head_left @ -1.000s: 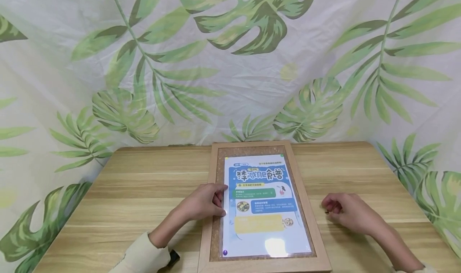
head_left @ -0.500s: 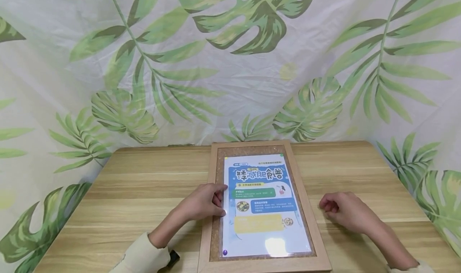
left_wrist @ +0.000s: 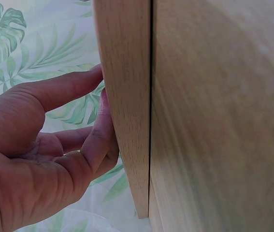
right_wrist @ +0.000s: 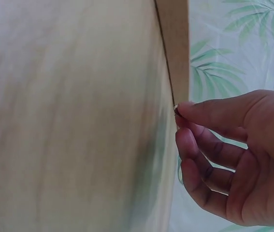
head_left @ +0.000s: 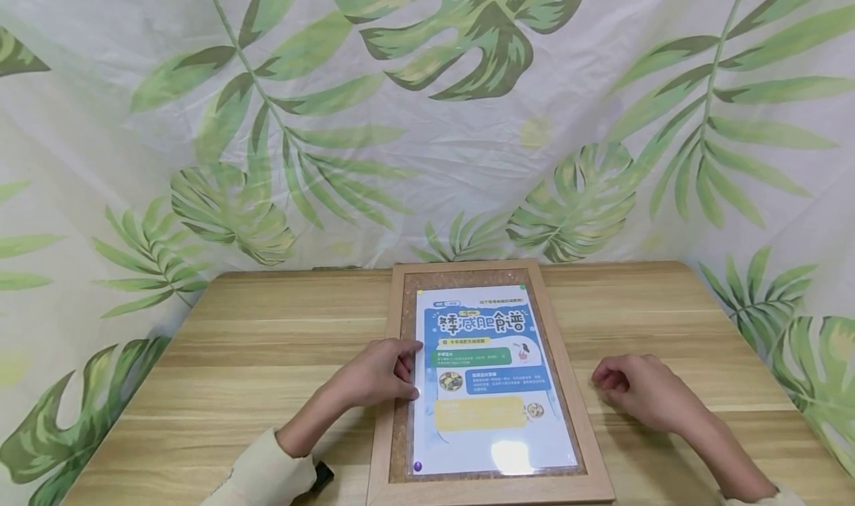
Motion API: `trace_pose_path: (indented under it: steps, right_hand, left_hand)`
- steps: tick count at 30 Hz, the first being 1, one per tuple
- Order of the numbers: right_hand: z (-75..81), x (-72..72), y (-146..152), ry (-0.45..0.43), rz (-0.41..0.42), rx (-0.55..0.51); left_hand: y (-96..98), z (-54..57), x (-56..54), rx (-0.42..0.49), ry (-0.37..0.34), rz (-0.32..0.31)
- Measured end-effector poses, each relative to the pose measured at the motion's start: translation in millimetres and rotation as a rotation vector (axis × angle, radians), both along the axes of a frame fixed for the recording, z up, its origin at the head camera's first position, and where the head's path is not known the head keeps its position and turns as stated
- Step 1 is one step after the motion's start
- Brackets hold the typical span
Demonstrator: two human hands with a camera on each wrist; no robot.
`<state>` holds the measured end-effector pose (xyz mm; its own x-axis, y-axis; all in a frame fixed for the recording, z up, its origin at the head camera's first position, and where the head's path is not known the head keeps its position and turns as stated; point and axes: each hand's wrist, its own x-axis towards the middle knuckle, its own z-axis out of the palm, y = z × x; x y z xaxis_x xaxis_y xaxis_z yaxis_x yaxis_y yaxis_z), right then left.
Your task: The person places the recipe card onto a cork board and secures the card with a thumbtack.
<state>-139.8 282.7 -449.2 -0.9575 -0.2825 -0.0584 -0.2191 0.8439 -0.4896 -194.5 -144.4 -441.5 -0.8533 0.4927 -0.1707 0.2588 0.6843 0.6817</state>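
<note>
A laminated sheet with blue, green and yellow printed panels lies on a cork board with a wooden frame. Round-headed pins show on it: a yellow pin, a green pin and a purple pin at the lower left corner. My left hand reaches over the frame, and its fingertips and thumb rest at the sheet's left edge. Right of the frame, just above the table, my right hand pinches a tiny dark, shiny piece between thumb and finger; its shape is mostly hidden.
The wooden table spreads on both sides of the board. A leaf-patterned cloth hangs behind it. Near the left sleeve lies a small black object, partly covered.
My right hand shifted slightly left, and the tiny piece that showed at its fingertips a second ago is now hidden in the head view. The left hand and sheet have not moved.
</note>
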Motion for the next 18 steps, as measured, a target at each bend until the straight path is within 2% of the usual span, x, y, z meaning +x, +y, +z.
trace_pose_path:
  steps: [7, 18]
  right_hand:
    - [4.8, 5.5, -2, 0.012, 0.051, -0.077]
    - [9.4, 15.6, -11, -0.085, 0.154, -0.269]
  left_hand:
    - [0.7, 0.9, 0.4, -0.002, -0.007, 0.009]
    - [0.5, 0.4, 0.1, -0.007, -0.006, 0.007]
